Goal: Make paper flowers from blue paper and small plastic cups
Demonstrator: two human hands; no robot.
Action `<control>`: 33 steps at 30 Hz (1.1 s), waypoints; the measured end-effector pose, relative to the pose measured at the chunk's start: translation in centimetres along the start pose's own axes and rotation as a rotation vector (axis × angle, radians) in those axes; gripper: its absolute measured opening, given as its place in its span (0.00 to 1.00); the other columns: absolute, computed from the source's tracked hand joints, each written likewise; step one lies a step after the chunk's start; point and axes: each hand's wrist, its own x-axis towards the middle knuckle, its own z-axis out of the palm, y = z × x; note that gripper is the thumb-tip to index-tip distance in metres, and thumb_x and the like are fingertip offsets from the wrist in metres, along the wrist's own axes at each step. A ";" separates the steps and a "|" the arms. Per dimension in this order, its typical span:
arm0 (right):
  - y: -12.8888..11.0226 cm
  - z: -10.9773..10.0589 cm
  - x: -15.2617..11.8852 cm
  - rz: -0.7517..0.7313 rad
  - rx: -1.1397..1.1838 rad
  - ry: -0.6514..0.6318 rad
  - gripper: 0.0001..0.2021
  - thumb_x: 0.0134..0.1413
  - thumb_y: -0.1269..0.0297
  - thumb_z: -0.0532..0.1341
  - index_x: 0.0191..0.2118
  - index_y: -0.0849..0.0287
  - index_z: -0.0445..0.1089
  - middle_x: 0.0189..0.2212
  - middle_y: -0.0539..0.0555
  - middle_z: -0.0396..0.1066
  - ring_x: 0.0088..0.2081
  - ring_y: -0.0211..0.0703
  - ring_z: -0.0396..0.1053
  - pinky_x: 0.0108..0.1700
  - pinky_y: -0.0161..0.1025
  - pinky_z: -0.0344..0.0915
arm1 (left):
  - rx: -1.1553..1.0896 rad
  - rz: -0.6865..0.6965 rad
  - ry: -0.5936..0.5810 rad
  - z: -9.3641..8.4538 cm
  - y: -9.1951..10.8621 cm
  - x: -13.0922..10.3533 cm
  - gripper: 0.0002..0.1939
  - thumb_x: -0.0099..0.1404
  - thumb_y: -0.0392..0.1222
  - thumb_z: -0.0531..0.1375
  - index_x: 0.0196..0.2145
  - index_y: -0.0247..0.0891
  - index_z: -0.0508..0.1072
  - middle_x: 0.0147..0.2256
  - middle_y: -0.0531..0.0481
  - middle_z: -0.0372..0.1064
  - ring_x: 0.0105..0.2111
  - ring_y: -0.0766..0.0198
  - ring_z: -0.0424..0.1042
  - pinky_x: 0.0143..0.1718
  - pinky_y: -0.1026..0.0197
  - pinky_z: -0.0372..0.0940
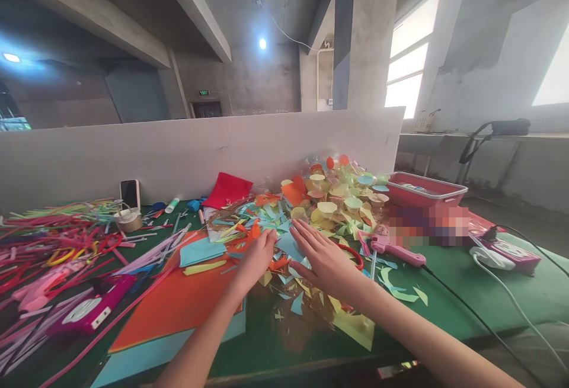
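Note:
Both my hands are over a heap of cut paper scraps on the green table. My left hand (pixel 260 253) is closed, its fingers pinched at the edge of a light blue piece of paper (pixel 290 247). My right hand (pixel 320 255) lies palm down with fingers stretched out, over the other side of that blue paper. A red loop-shaped handle (pixel 353 254) shows just right of my right hand. Under my left forearm lie orange paper sheets (pixel 178 299), with folded blue paper (pixel 202 252) on top.
A pink glue gun (pixel 398 252) and a pink basket (pixel 427 189) are on the right. Paper-topped clear cups (pixel 338 192) pile up behind. Pink and purple strips (pixel 66 246), a phone (pixel 130 193) and a magenta power strip (pixel 95 305) fill the left. Cables cross the right side.

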 end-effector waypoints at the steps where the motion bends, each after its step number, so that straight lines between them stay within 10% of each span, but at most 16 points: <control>1: 0.0 0.1 0.0 -0.009 0.010 -0.008 0.29 0.67 0.54 0.53 0.64 0.71 0.57 0.64 0.66 0.55 0.66 0.57 0.53 0.63 0.54 0.60 | 0.001 0.003 0.002 0.0 0.0 0.0 0.16 0.70 0.51 0.43 0.30 0.43 0.62 0.25 0.54 0.62 0.27 0.61 0.66 0.31 0.61 0.58; 33: 0.1 0.9 -0.4 -0.058 0.080 0.022 0.27 0.65 0.52 0.55 0.62 0.67 0.62 0.60 0.64 0.64 0.61 0.54 0.62 0.62 0.52 0.62 | 0.021 0.018 0.015 0.0 -0.3 0.0 0.15 0.70 0.50 0.44 0.30 0.43 0.62 0.25 0.53 0.65 0.27 0.61 0.68 0.32 0.62 0.60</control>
